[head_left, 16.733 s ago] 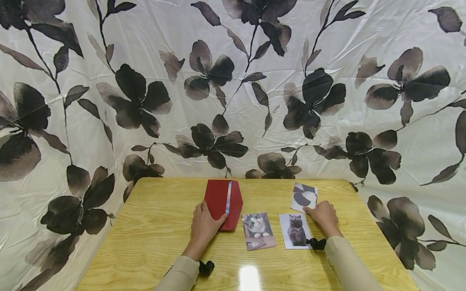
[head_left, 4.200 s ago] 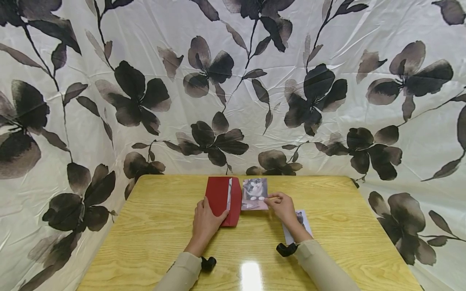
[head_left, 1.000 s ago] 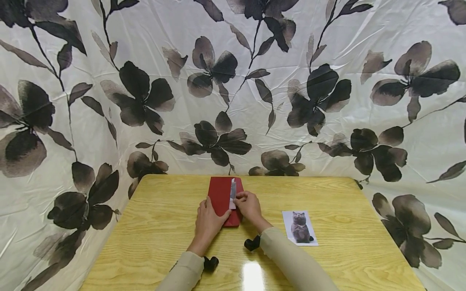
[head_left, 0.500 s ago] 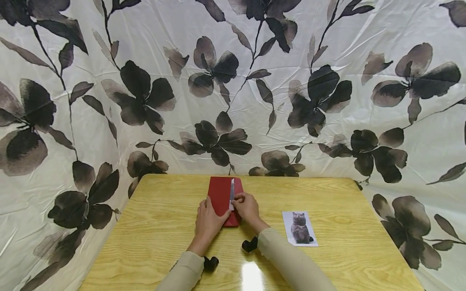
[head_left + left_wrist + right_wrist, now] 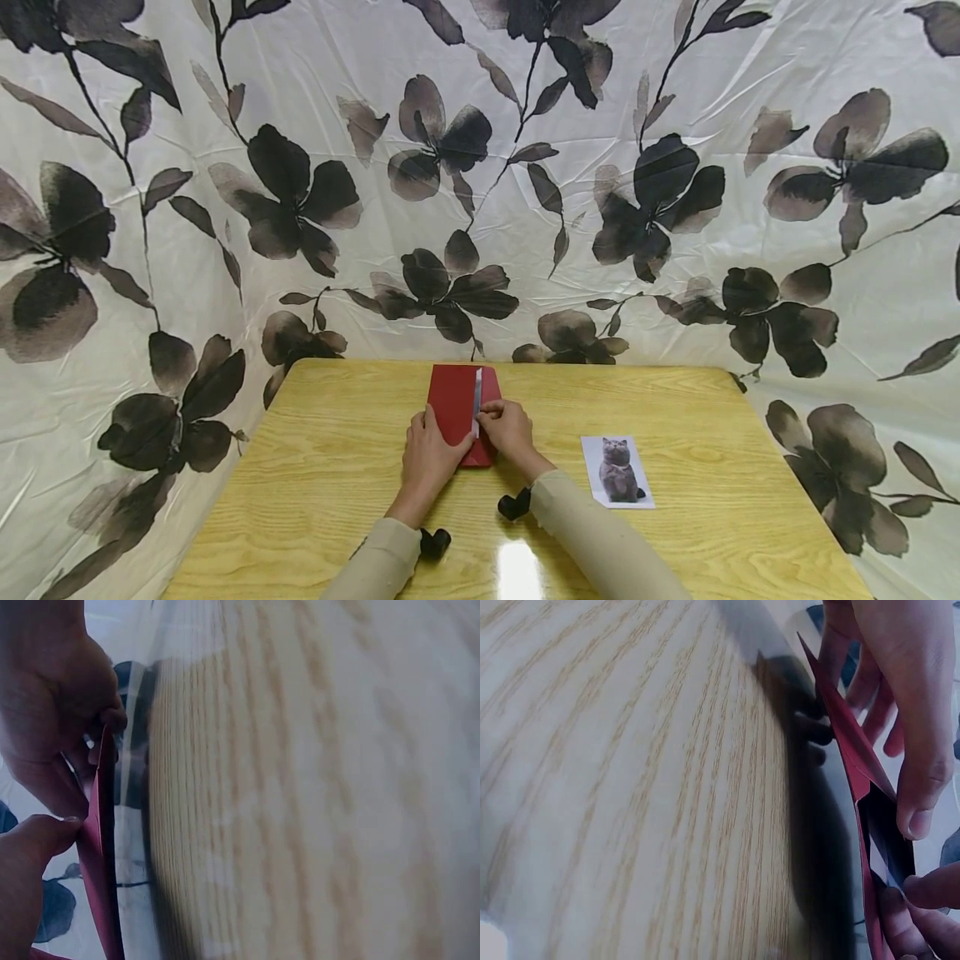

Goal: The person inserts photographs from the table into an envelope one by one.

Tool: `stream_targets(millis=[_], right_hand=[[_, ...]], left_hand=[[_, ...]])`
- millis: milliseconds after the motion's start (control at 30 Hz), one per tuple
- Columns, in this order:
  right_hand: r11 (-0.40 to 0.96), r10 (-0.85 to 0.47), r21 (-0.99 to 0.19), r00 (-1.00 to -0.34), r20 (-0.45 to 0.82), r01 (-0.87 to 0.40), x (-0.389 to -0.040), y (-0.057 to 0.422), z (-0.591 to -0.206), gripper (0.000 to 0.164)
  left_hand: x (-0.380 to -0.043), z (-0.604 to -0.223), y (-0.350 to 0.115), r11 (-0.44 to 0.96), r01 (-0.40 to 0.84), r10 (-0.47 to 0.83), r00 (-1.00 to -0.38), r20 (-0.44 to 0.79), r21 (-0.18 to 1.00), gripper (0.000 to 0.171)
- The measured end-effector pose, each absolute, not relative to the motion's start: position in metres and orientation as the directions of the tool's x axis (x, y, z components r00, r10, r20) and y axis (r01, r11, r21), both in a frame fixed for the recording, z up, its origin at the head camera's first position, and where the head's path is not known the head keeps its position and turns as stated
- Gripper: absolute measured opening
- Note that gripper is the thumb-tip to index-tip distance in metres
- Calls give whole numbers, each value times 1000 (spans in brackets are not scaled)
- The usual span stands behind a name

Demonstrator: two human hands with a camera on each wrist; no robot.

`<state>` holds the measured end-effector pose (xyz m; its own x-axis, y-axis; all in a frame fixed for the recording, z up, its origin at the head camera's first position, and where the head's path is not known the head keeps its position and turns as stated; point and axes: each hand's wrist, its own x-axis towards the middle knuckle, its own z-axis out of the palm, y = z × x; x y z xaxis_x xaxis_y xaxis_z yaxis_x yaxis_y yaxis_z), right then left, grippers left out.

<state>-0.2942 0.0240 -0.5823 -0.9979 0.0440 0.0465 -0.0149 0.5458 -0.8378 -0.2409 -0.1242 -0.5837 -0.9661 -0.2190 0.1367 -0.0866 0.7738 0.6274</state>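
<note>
A red envelope (image 5: 454,403) lies at the far middle of the wooden table (image 5: 337,467). My left hand (image 5: 429,454) holds its near end, thumb on top (image 5: 917,814) and fingers underneath. My right hand (image 5: 507,425) is at the envelope's open right side. Its fingertips (image 5: 911,907) pinch the pale edge of a photo (image 5: 476,402) that sits almost fully inside the mouth. In the left wrist view the envelope (image 5: 103,847) appears edge-on between my thumb and fingers. The inside of the envelope is mostly hidden.
A photo of a grey cat (image 5: 618,470) lies flat on the table to the right of my right forearm. A floral sheet (image 5: 480,183) hangs close behind the table's far edge. Black wrist mounts (image 5: 513,503) sit on both sleeves.
Over the last second my right hand slid the photo further into the envelope, so less of its pale edge shows. Earlier, three photos lay on the table; one lies there now.
</note>
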Motion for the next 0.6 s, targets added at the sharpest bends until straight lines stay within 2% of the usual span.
stream_targets(millis=[200, 433, 600], right_hand=[[503, 43, -864, -998, 35, -8, -293, 29, -581, 10], [409, -17, -908, -996, 92, -91, -287, 45, -577, 12], [404, -32, -910, -995, 90, -95, -283, 63, -570, 16]], left_hand=[[-243, -585, -124, 781, -99, -222, -967, 126, 617, 106], [-244, -586, -123, 791, -106, -226, -966, 126, 603, 108], [-243, -586, -124, 790, -107, -223, -968, 119, 603, 109]])
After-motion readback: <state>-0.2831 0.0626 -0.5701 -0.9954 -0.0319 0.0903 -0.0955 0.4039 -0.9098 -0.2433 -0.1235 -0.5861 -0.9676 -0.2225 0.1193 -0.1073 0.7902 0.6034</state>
